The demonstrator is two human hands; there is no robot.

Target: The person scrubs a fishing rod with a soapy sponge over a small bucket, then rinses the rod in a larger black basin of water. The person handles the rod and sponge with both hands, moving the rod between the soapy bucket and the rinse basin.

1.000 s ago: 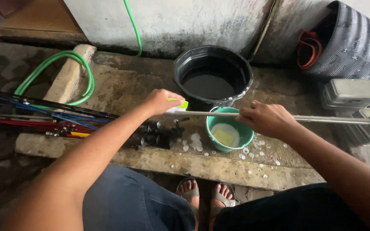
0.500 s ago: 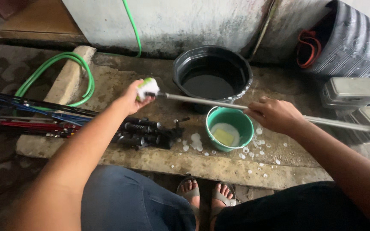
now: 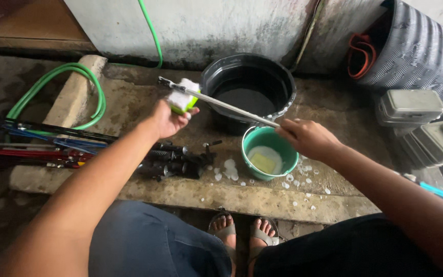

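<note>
**Washing a long rod on a wet concrete step**

The place is a wet concrete step (image 3: pixel 144 110) by a stained wall, with little blobs of white foam on it.

The left hand (image 3: pixel 167 119) is closed around a soapy sponge (image 3: pixel 183 97), green below and white with foam on top. The sponge sits on a thin metal rod (image 3: pixel 216 102), close to the rod's far left tip. The right hand (image 3: pixel 306 137) is closed on the same rod further along, so the rod runs at a slant from hand to hand and passes over the front rim of the black tub.

Just under the right hand is a small green bowl (image 3: pixel 255 141). It holds a yellow bar of soap in milky, foamy water. Behind it, touching or almost touching, stands a big black tub (image 3: pixel 283 84) with dark water inside.

Beside the left arm lie dark rod pieces (image 3: pixel 173 161), and further left a bundle of thin coloured rods (image 3: pixel 37 146). A green hose (image 3: pixel 91 84) curls at the back left. Grey metal boxes (image 3: pixel 411 105) sit on the right by a ribbed grey drum (image 3: pixel 426 48).

Half a second ago the sponge was nearer the middle of the rod; now it has slid out to the tip. The right hand has moved along the rod toward the bowl.
</note>
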